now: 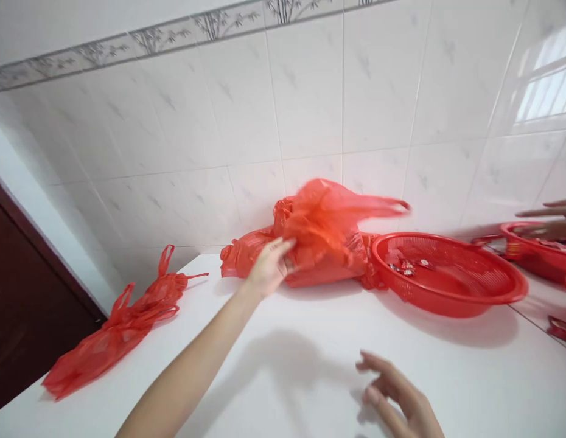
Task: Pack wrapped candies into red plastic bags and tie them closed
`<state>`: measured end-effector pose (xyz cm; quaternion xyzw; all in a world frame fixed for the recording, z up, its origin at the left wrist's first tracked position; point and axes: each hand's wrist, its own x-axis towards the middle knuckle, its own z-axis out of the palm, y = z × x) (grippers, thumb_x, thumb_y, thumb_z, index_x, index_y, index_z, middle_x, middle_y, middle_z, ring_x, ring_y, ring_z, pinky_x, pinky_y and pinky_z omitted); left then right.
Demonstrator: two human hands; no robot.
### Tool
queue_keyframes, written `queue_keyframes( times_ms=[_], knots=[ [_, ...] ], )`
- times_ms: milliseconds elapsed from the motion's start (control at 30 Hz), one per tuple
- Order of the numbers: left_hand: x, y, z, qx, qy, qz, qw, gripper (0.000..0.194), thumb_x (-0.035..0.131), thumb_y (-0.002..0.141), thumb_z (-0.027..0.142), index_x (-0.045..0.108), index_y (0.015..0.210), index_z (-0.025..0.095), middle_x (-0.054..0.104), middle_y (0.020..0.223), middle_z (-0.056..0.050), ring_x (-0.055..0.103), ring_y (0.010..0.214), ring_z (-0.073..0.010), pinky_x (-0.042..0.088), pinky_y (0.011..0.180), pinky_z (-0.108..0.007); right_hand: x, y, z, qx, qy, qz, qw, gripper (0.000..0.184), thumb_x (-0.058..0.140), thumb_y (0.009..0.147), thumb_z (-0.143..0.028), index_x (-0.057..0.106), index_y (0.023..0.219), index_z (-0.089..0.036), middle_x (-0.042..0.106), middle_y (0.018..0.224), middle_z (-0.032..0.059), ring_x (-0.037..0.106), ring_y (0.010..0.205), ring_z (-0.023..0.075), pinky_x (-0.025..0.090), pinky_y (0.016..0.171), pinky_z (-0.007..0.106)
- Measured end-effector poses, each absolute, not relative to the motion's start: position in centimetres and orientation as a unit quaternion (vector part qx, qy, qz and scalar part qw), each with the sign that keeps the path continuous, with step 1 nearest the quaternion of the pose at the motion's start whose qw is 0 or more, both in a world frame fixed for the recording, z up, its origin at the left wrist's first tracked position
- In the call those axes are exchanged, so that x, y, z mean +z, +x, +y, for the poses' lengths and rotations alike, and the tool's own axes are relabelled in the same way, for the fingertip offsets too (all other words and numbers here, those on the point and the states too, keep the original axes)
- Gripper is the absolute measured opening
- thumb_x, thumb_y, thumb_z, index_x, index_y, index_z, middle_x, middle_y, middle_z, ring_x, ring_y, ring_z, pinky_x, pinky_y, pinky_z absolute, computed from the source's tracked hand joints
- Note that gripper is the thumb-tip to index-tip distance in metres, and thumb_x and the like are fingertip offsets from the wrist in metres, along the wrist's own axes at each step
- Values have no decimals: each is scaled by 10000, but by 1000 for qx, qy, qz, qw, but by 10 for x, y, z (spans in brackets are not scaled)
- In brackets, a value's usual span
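Note:
My left hand (pixel 269 266) reaches across the white counter (pixel 283 377) and grips a crumpled red plastic carrier bag (pixel 324 225), which is partly lifted near the wall. Its fingers hide part of the bag's lower edge. My right hand (pixel 397 395) hovers low near the front of the counter, fingers apart, holding nothing. Just right of the lifted bag, touching it, stands a red mesh basket (pixel 475 286) with several small foil-wrapped sweets (pixel 404 267) inside. A second red plastic bag (pixel 123 328) lies flat on the counter's left side, away from both hands.
A co-worker's hand (pixel 550 219) reaches over a second red basket (pixel 534 258) at the far right edge. White tiles with a bamboo border (pixel 155 39) rise behind the counter. A dark door (pixel 31 286) stands beyond the counter's left edge.

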<state>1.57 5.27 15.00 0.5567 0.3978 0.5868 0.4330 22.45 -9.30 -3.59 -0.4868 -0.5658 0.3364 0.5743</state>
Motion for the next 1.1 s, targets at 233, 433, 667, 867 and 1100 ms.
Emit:
queue_keyframes(
  times_ms=[233, 433, 667, 867, 1100],
  knots=[
    [60, 27, -10, 306, 562, 408, 652, 487, 800, 711, 576, 764, 867, 115, 735, 810, -67, 631, 724, -160, 442, 662, -255, 14, 235, -83, 316, -459, -541, 629, 887, 755, 801, -524, 338, 1557, -320, 577, 1427, 125, 610, 1236, 333, 554, 980, 468],
    [64, -2, -8, 202, 601, 410, 656, 420, 790, 699, 529, 642, 637, 141, 540, 556, 24, 444, 502, -82, 320, 504, -235, 17, 242, -74, 306, -527, -411, 678, 434, 668, 842, -611, 736, 972, -203, 745, 1063, 102, 666, 1091, 318, 541, 961, 471],
    [53, -42, -3, 280, 619, 495, 542, 457, 698, 719, 609, 583, 658, 171, 468, 535, 44, 394, 466, -78, 290, 461, -233, 14, 245, -68, 391, -440, -304, 749, 450, 785, 740, -600, 735, 932, -196, 763, 964, 83, 714, 924, 281, 584, 821, 430],
    [89, -26, -19, 450, 687, 454, 346, 277, 631, 821, 446, 698, 931, 202, 654, 751, -10, 581, 683, -146, 457, 621, -263, 0, 228, -70, 394, -516, -357, 672, 476, 682, 831, -626, 748, 1007, -189, 765, 1038, 102, 710, 986, 300, 552, 919, 454],
    [91, 23, -32, 104, 874, 390, 270, 273, 427, 911, 167, 693, 855, 196, 740, 847, -55, 684, 756, -202, 484, 691, -287, 11, 221, -75, 374, -471, -516, 610, 449, 620, 877, -582, 753, 1112, -224, 739, 1180, 106, 677, 1105, 331, 556, 958, 455]
  ],
)
